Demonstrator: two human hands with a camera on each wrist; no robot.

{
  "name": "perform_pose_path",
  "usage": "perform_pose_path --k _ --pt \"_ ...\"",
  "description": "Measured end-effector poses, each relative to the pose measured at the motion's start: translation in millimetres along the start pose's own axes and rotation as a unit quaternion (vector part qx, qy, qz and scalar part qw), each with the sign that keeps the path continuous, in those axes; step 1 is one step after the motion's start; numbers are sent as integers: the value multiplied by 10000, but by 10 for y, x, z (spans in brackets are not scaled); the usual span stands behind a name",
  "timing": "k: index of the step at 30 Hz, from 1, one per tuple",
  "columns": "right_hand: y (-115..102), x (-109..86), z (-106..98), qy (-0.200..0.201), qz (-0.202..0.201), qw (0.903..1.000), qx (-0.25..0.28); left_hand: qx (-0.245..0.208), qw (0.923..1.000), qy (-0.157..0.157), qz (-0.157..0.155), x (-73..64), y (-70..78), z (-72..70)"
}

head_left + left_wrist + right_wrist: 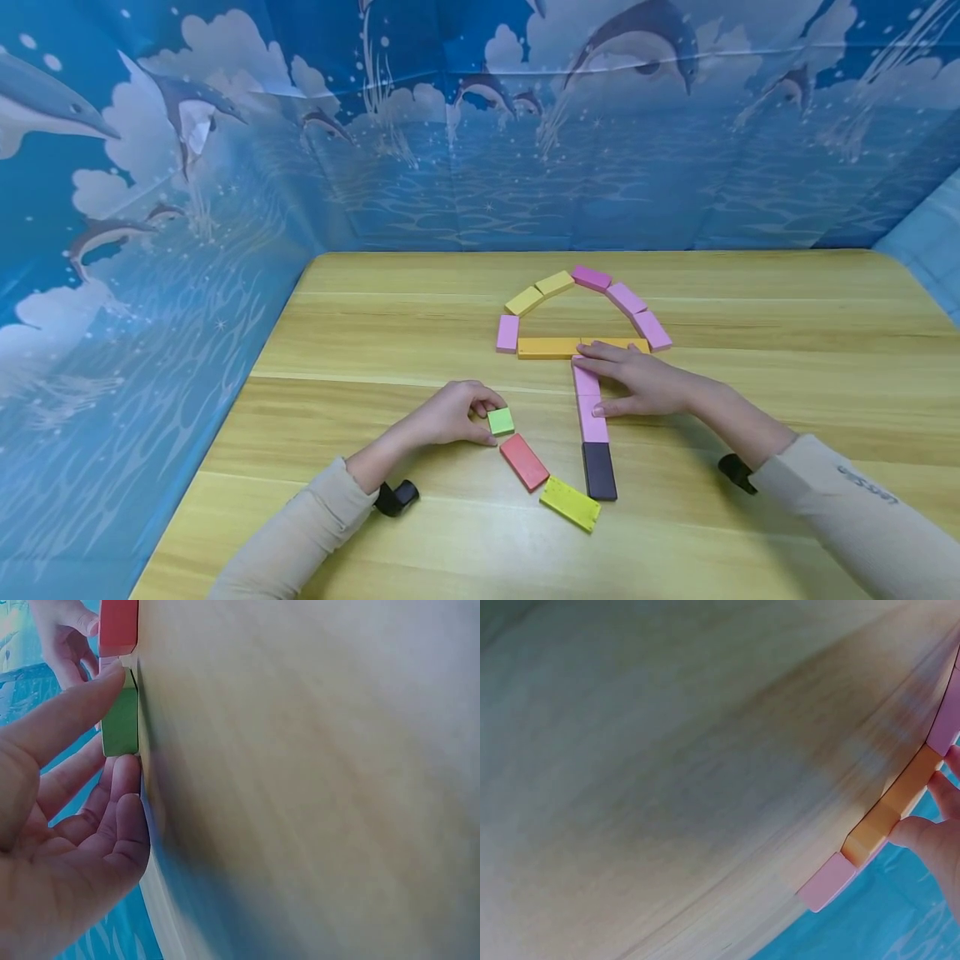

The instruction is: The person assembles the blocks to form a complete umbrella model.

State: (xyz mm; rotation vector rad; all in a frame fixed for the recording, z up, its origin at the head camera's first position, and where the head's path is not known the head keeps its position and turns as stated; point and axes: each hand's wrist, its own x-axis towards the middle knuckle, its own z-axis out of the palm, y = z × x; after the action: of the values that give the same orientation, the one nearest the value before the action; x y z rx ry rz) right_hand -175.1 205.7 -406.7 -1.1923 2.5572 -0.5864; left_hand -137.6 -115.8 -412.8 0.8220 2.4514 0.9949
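Note:
At the lower end of a curve of blocks, my left hand pinches a small green block between thumb and fingers. In the left wrist view the green block stands against the wood, with the thumb at one end and fingertips at the other. A red block and a yellow-green block continue the curve. My right hand rests with extended fingers on the right orange block and the pink blocks below it. A black block ends that column.
An arch of yellow blocks, a magenta block and pink blocks stands over the left orange block. All lie on a wooden table. A dolphin-print blue curtain hangs behind and at the left.

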Motion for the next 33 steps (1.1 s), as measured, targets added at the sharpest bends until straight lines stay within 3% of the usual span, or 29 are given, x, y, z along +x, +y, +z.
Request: perform_pose_path --k 33 --pt "-35 49 5 23 -109 9999 -24 -21 9999 -159 -17 -98 -1 -17"
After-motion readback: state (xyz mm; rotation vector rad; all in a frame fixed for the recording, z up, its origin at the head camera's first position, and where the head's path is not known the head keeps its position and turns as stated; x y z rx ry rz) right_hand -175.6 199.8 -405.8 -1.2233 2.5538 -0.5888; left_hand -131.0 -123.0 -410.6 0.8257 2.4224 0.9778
